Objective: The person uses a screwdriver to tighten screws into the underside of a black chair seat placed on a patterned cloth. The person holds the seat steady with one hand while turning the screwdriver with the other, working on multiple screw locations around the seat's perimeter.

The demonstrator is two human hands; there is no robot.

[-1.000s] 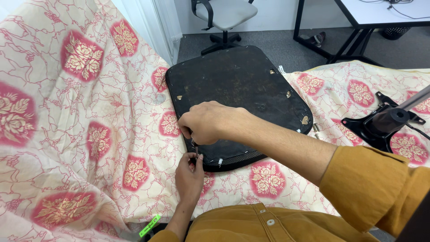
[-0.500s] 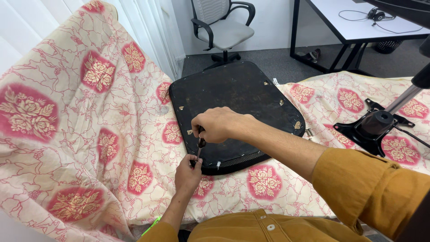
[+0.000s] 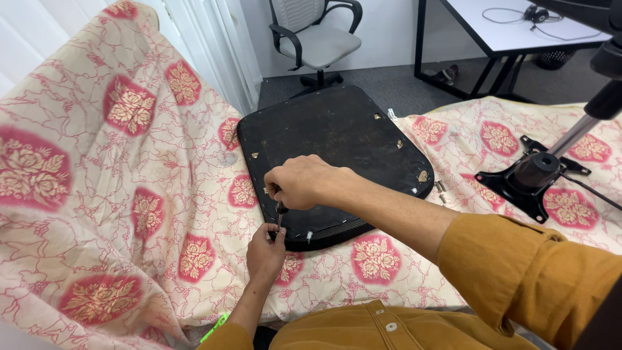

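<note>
A black chair seat (image 3: 337,136) lies upside down on a pink floral cloth (image 3: 129,162). My right hand (image 3: 304,181) is closed over the dark handle of a screwdriver (image 3: 281,210), which points down at the seat's near edge. Just below it, my left hand (image 3: 264,249) pinches the tool's tip with its fingertips at the rim of the seat. Small metal fittings and staples dot the seat's underside.
A black chair mechanism with a gas cylinder (image 3: 534,175) lies on the cloth at the right. A grey office chair (image 3: 317,39) and a white desk (image 3: 518,26) with headphones stand behind. A green object (image 3: 214,327) shows near my left forearm.
The view has tilted up, showing more of the room. Both hands stay at the same spot on the seat's near edge, still on the screwdriver.
</note>
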